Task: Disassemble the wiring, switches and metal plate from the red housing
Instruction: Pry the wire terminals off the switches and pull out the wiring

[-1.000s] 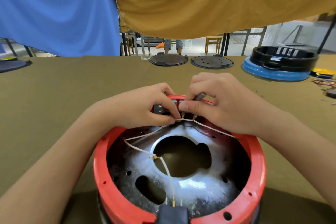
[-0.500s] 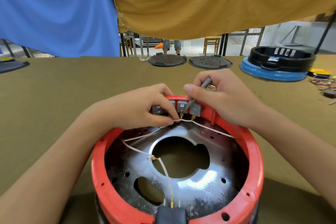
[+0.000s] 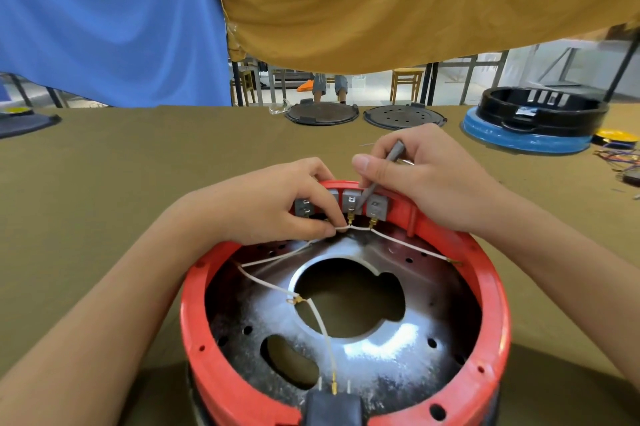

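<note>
The red housing (image 3: 346, 339) sits on the olive-covered table (image 3: 104, 183) close to the viewer, its metal plate (image 3: 398, 346) inside. The left hand (image 3: 270, 204) pinches a white wire (image 3: 341, 228) below the grey switches (image 3: 351, 201) at the far rim, as it did a second ago. The right hand (image 3: 426, 180), which had been clenched low over the switches, has lifted and now grasps a thin grey tool (image 3: 377, 180) (tip against the middle switch).

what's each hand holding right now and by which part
The right hand grips a thin grey tool near its upper end. The left hand pinches the white wire beside the grey switches.
</note>
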`<state>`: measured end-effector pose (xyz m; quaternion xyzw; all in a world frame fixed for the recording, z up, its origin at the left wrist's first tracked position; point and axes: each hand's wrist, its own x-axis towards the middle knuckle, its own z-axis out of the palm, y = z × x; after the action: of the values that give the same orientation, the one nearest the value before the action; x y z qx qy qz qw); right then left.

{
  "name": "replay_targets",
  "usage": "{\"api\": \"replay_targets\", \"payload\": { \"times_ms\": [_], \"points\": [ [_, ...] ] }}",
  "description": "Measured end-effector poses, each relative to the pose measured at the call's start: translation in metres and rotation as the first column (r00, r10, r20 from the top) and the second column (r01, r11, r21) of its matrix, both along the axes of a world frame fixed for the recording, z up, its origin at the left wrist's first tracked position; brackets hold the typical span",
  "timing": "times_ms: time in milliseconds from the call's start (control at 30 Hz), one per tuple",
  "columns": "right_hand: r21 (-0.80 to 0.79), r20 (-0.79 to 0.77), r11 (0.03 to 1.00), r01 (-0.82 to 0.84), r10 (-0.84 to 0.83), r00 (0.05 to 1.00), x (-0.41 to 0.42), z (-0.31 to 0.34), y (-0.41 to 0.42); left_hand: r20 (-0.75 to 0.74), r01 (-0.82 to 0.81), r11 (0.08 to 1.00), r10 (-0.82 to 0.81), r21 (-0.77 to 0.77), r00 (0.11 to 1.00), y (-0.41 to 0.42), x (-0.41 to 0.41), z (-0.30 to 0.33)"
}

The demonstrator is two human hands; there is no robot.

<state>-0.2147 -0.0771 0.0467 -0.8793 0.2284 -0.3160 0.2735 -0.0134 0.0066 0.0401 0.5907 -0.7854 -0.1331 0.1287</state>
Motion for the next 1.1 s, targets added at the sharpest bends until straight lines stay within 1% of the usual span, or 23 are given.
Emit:
{"api": "replay_targets", "payload": {
  "times_ms": [33, 133, 233, 267, 367, 467, 533, 600, 700, 767, 833, 1000, 1100],
  "points": [
    [0.046, 0.025, 0.999, -0.005, 0.003, 1.000, 0.000, 0.000, -0.001, -0.006, 0.001, 1.000, -0.001, 0.004, 1.000, 0.000, 0.000, 0.000],
    [0.108, 0.039, 0.994, 0.000, -0.004, 0.999, 0.001, 0.001, -0.004, -0.013, 0.004, 1.000, -0.004, 0.004, 1.000, 0.000, -0.001, 0.001],
    [0.189, 0.057, 0.981, 0.033, -0.045, 0.997, 0.003, 0.000, -0.005, -0.018, 0.005, 1.000, -0.006, -0.004, 1.000, 0.000, -0.001, 0.001],
    [0.189, 0.062, 0.981, 0.047, -0.060, 0.996, 0.003, -0.001, -0.005, -0.022, 0.005, 1.000, -0.005, -0.004, 1.000, 0.000, -0.001, 0.001],
    [0.067, 0.059, 0.996, 0.058, -0.062, 0.996, 0.002, -0.004, 0.000, -0.027, 0.003, 1.000, -0.004, -0.004, 1.000, 0.000, -0.001, 0.000],
    [-0.050, 0.038, 0.999, 0.005, -0.003, 0.999, -0.004, -0.004, 0.002, -0.024, 0.003, 1.000, -0.003, -0.011, 1.000, 0.000, 0.000, 0.000],
    [-0.182, -0.048, 0.979, -0.086, 0.079, 0.996, -0.009, -0.002, 0.004, -0.022, 0.000, 1.000, -0.001, -0.014, 1.000, 0.000, 0.000, 0.000],
    [-0.303, -0.147, 0.939, -0.163, 0.123, 0.981, -0.013, 0.001, 0.005, -0.023, 0.000, 1.000, 0.000, -0.013, 1.000, 0.000, 0.000, 0.000],
    [-0.326, -0.239, 0.925, -0.195, 0.119, 0.964, -0.017, 0.004, 0.004, -0.017, 0.001, 1.000, -0.001, -0.010, 1.000, 0.000, 0.000, 0.000],
    [-0.291, -0.274, 0.938, -0.190, 0.109, 0.956, -0.018, 0.005, 0.003, -0.013, 0.003, 1.000, -0.003, -0.008, 1.000, 0.000, 0.001, -0.001],
    [-0.217, -0.254, 0.962, -0.167, 0.109, 0.961, -0.016, 0.004, 0.003, -0.010, 0.004, 1.000, -0.004, -0.011, 1.000, 0.000, 0.001, -0.001],
    [-0.036, -0.082, 0.998, -0.051, 0.047, 0.995, -0.007, 0.000, 0.000, -0.010, 0.003, 1.000, -0.003, -0.014, 1.000, 0.000, 0.000, 0.000],
    [0.079, -0.023, 0.996, -0.040, 0.042, 0.999, -0.008, 0.000, -0.003, -0.005, -0.001, 1.000, 0.001, -0.012, 1.000, 0.000, 0.000, 0.000]
  ]
}}
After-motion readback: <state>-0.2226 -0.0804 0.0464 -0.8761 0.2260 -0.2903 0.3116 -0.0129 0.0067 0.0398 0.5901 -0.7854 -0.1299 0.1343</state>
